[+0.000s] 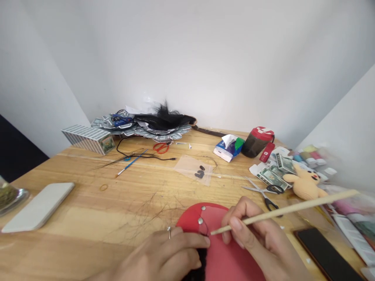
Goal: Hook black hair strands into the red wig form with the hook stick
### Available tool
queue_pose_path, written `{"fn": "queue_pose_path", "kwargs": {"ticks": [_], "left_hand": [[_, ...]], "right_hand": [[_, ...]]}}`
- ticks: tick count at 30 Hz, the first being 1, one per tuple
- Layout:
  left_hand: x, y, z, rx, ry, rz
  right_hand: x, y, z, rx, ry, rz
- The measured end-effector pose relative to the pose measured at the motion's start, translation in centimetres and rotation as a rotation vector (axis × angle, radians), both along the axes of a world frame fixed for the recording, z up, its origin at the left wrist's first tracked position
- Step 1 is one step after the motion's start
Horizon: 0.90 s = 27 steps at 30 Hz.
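Note:
A rounded red and pink piece [218, 261] with small metal snaps [200, 221] lies under both hands at the table's front. My left hand [166, 253], with a ring on one finger, presses its closed fingers onto black hair [202, 260] along that piece. Its thumb is hidden. A thin dark strand curves from near a snap toward the fingertips. My right hand [254, 234] pinches a pale wooden stick [295, 207]. The stick's narrow tip points at the left index fingertip, just above the pink surface; whether it touches cannot be made out.
Loose hairs lie left of the piece. Beyond are a plastic bag [187, 166] with small dark pieces, a paintbrush [131, 164], red-handled scissors [161, 147] and a tissue pack [227, 150]. Black-handled scissors [268, 191], a crocheted doll [307, 183] and a phone [328, 253] sit right.

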<state>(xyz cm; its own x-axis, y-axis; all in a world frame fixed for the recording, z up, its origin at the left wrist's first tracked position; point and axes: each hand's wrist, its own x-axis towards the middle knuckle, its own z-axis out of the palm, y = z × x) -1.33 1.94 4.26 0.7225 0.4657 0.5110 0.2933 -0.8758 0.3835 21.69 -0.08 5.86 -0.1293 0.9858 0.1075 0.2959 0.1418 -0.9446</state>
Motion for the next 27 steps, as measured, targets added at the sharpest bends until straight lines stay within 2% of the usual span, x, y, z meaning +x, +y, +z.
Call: {"fn": "queue_pose_path", "kwargs": {"ticks": [3,7,10,17,23,27], "left_hand": [[0.5,0.1,-1.3,-0.093,-0.175,0.059],[0.6,-0.2,-2.3,-0.108,-0.163,0.048],[0.7,-0.2,-2.1,-0.13,-0.172,0.048],[1.2,0.0,-0.7,-0.372,-0.314,0.07],[1.2,-0.2,-1.3,-0.635,-0.375,0.082],[1.0,-0.3,-1.1,-0.67,-0.349,0.083]], "right_hand": [[0.0,0.2,-0.1,-0.019,0.047,-0.039],[0.0,0.2,0.0,-0.099,0.097,-0.066],[0.1,0.1,0.1,-0.117,0.119,-0.007],[-0.3,-0.1,0.6,-0.166,0.128,0.016],[-0.4,0.0,0.3,-0.133,0.107,0.035],[-0.3,0.0,0.2,-0.069,0.058,0.041]]}}
